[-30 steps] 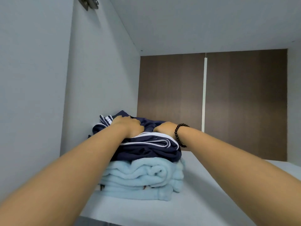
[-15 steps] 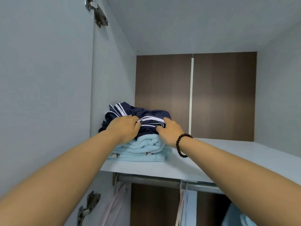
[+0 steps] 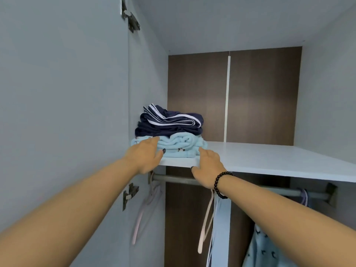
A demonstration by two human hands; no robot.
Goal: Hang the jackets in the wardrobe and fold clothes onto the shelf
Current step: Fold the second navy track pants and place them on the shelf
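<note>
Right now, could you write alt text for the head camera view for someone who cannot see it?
Two open hands, left hand and right hand, reach toward folded navy clothes stacked on a folded light blue garment on a white wardrobe shelf. Hangers dangle from the rail below.

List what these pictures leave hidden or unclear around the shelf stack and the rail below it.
- Light blue folded garment: in the head view, its left end is covered by the left hand.
- Rail: middle stretch hidden behind the right hand and wrist.
- Pale blue patterned garment hanging below: cut off by the bottom edge and the right forearm.
- Navy striped garment: its type is unreadable while folded.
</note>
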